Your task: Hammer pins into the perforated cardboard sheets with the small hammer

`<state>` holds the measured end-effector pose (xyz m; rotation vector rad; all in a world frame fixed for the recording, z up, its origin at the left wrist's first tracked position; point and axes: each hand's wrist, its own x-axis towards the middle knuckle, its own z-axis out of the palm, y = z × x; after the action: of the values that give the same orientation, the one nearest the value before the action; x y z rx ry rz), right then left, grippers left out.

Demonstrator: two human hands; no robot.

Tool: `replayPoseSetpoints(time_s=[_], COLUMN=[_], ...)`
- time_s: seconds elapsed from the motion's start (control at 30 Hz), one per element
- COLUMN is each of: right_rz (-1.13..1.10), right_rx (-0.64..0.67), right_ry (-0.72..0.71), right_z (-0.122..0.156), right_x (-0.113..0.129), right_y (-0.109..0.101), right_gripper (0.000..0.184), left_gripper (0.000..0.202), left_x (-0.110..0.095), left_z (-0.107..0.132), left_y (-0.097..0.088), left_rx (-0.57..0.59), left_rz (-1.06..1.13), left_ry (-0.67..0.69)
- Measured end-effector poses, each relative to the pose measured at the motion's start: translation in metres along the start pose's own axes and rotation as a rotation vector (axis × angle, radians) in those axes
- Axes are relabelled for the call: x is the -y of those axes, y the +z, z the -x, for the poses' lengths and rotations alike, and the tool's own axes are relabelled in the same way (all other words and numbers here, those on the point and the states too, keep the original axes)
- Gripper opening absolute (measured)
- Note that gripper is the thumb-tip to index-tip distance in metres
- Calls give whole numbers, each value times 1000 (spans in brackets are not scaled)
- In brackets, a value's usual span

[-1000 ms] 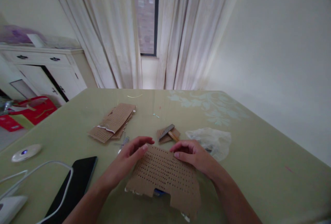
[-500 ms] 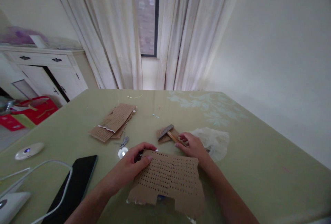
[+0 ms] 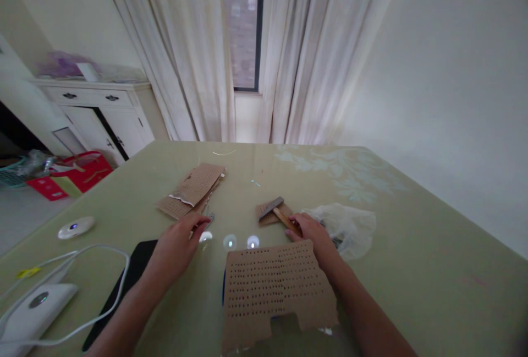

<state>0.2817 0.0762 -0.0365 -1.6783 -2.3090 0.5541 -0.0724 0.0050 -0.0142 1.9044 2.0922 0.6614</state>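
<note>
My right hand [image 3: 314, 235] is closed around the wooden handle of a hammer [image 3: 284, 218]. The hammer's dark metal head lies on a small piece of perforated cardboard [image 3: 264, 216]. My left hand [image 3: 177, 241] pinches at a small bunch of thin metal nails [image 3: 211, 218], its fingertips covering most of them. Nearest me is a larger cardboard sheet [image 3: 256, 274] with rows of punched holes and a notch in its front edge. Something blue shows from beneath it.
More perforated cardboard pieces [image 3: 193, 189] lie stacked at back left. A crumpled clear plastic bag [image 3: 355, 230] sits beyond my right hand. A black tablet-like slab [image 3: 136, 263], a white cable [image 3: 124, 280], a white device [image 3: 45, 305] and a white oval gadget [image 3: 76, 228] occupy the left.
My left hand has let go of the large cardboard sheet and moved left to the nails. My right hand stays on the hammer handle. The view has turned slightly left.
</note>
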Motion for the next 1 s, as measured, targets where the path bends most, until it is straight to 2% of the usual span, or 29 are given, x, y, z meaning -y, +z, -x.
replayPoseSetpoints(time_s=[0.13, 0.33, 0.4, 0.47, 0.53, 0.6, 0.73, 1.0], right_rz=[14, 46, 54, 58, 59, 59, 56, 56], right_rx=[1, -2, -1, -2, -5, -8, -7, 7], right_ry=[-6, -5, -6, -9, -7, 0, 10, 9], right_z=[0, -3, -3, -3, -2, -2, -2, -1], right_x=[0, 0, 1, 2, 2, 3, 3, 1], right_y=[1, 3, 3, 3, 3, 2, 2, 2], right_gripper=[35, 28, 26, 26, 26, 27, 27, 30], left_gripper=[30, 23, 21, 22, 25, 23, 21, 21], left_x=[23, 22, 15, 1, -18, -39, -63, -62], left_z=[-27, -25, -18, -6, 9, 25, 45, 49], left_y=[-1, 2, -2, -4, -3, -1, 5, 11], left_rx=[19, 9, -19, -47, -63, -23, 8, 94], left_rz=[-135, -133, -100, 40, 418, 646, 734, 733], left_ry=[-38, -20, 1, 41, 105, 163, 211, 158])
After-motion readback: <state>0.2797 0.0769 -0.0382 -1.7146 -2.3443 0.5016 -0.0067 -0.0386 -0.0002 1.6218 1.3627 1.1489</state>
